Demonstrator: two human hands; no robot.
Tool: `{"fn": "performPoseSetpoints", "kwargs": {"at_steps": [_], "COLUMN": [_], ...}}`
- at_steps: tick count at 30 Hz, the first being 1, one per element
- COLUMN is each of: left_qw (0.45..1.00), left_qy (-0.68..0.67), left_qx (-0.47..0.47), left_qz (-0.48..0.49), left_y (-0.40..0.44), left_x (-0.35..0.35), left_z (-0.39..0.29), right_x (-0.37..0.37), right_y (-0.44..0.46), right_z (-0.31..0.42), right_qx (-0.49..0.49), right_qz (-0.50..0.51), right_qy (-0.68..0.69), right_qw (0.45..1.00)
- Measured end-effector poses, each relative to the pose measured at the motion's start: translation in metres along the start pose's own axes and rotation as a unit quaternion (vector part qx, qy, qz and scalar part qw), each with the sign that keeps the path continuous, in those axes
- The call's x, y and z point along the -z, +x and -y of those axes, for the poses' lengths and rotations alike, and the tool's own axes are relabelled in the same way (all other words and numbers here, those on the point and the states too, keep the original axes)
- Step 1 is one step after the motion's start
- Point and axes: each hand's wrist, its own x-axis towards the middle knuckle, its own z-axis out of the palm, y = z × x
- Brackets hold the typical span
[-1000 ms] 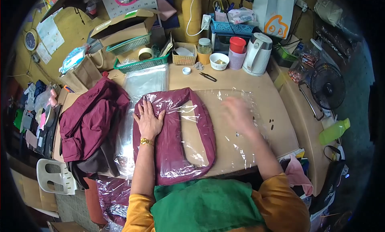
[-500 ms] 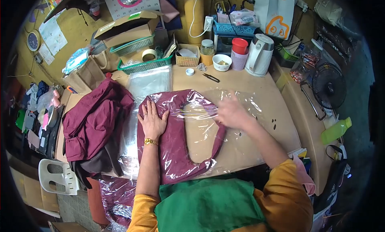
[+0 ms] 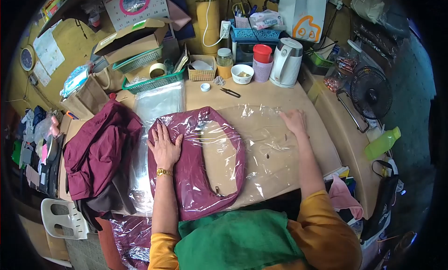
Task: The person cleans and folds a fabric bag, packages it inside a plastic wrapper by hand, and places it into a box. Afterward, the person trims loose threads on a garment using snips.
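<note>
Splaying flat, the left hand [image 3: 165, 147] seemingly steadies wrapped fabric [image 3: 190, 176]; the right hand [image 3: 294, 122] (grip unclear) rests at clear plastic [image 3: 266, 141]

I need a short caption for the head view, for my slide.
Left hand flat over a maroon garment under clear plastic film, right hand at the film's edge.

Worktop [image 3: 308, 99]: garment [image 3: 186, 176] in plastic bag [image 3: 268, 151], left hand [image 3: 166, 146] on it, right hand [image 3: 294, 122] at bag's far right corner. Clothing pile [image 3: 100, 151] left, flat bags [image 3: 161, 99] between. Behind: snips [image 3: 230, 92], then bowl [image 3: 242, 75], cup [image 3: 262, 70], kettle [image 3: 284, 64] left to right.
</note>
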Motion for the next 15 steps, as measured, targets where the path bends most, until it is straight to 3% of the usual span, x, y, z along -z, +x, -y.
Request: {"fn": "performPoseSetpoints", "kwargs": {"at_steps": [1, 2, 4, 5, 6, 8, 10, 11, 13, 15], "left_qw": [1.000, 1.000, 1.000, 1.000, 1.000, 1.000, 1.000, 1.000, 1.000, 1.000], "left_qy": [0.000, 0.000, -0.005, -0.004, -0.001, 0.006, 0.006, 0.002, -0.002, -0.006], "left_qx": [0.002, 0.002, 0.004, 0.006, 0.005, 0.004, 0.005, 0.005, 0.010, 0.010], "left_qz": [0.003, 0.001, 0.004, 0.002, 0.004, 0.005, 0.006, 0.006, 0.009, 0.005], "left_y": [0.000, 0.000, 0.000, 0.000, 0.001, -0.001, -0.001, -0.001, 0.001, 0.000], "left_x": [0.000, 0.000, 0.001, 0.002, 0.004, 0.003, 0.003, 0.003, 0.003, 0.003], "left_z": [0.000, 0.000, 0.000, 0.000, -0.001, -0.001, 0.000, -0.001, -0.002, -0.001], "right_x": [-0.004, -0.012, -0.033, -0.041, -0.049, -0.047, -0.071, -0.047, 0.021, 0.068], "right_y": [0.002, 0.002, 0.020, 0.041, 0.063, 0.093, 0.132, 0.120, 0.062, 0.005], "right_z": [0.006, 0.016, 0.018, 0.018, 0.012, -0.013, -0.081, -0.074, -0.018, 0.015], "right_qx": [0.000, 0.107, 0.214, 0.094, -0.035, -0.092, -0.162, -0.171, -0.166, -0.126], "right_qz": [-0.001, -0.072, -0.144, 0.030, 0.202, 0.042, -0.012, -0.006, 0.145, 0.313], "right_qy": [0.001, -0.026, -0.049, 0.166, 0.366, 0.365, 0.331, 0.300, 0.273, 0.274], "right_qw": [1.000, 0.991, 0.965, 0.981, 0.908, 0.925, 0.930, 0.939, 0.936, 0.901]}}
